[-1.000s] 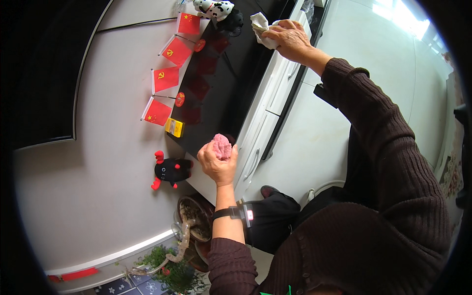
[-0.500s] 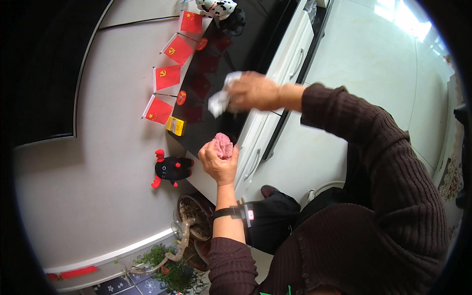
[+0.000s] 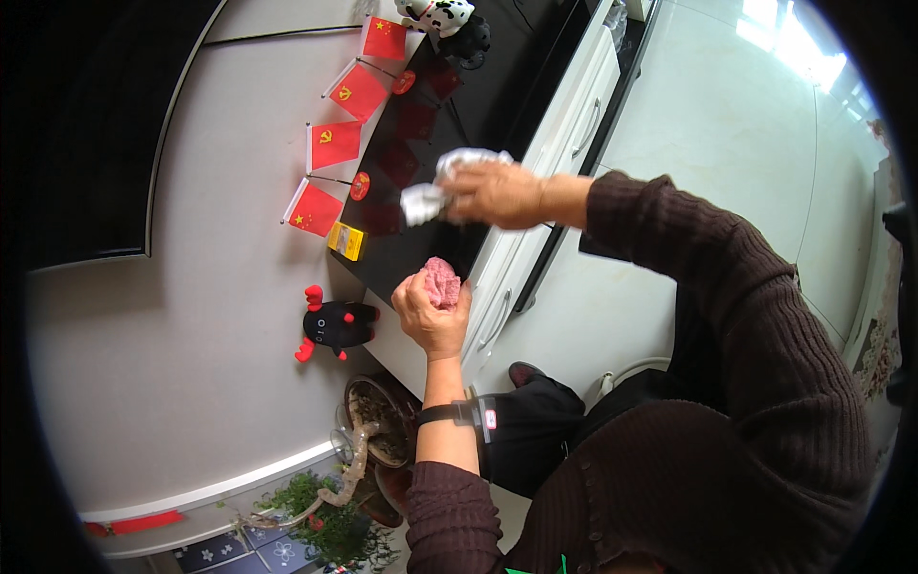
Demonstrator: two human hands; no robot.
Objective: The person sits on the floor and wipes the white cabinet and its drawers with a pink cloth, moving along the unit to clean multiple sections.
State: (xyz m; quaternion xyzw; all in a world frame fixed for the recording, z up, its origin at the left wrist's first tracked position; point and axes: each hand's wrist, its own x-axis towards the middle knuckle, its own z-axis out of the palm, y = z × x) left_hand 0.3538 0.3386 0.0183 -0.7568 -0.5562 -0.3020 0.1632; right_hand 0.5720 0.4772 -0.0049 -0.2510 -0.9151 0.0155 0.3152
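My left hand [image 3: 432,323] is closed around a crumpled pink cloth [image 3: 441,283] at the near end of the cabinet's glossy black top [image 3: 392,251]. My right hand [image 3: 502,195], slightly blurred, reaches across from the right with fingers bent over a white cloth [image 3: 422,205]. Part of that cloth sticks out beyond the fingertips, and another fold shows above the knuckles. The white cloth is over the black top; whether it presses on the surface I cannot tell.
Small red flags [image 3: 335,145] on stands line the wall side, with a yellow box [image 3: 346,242] beside them. Spotted dog figurine [image 3: 435,14] stands at the far end. A black-and-red plush toy [image 3: 339,325] and a potted plant [image 3: 382,421] are nearer. White drawers [image 3: 545,201] face right.
My right hand has shifted slightly right and down with the white cloth, more of which now shows above the knuckles. My left hand keeps its hold on the pink cloth. The whole view has shifted slightly.
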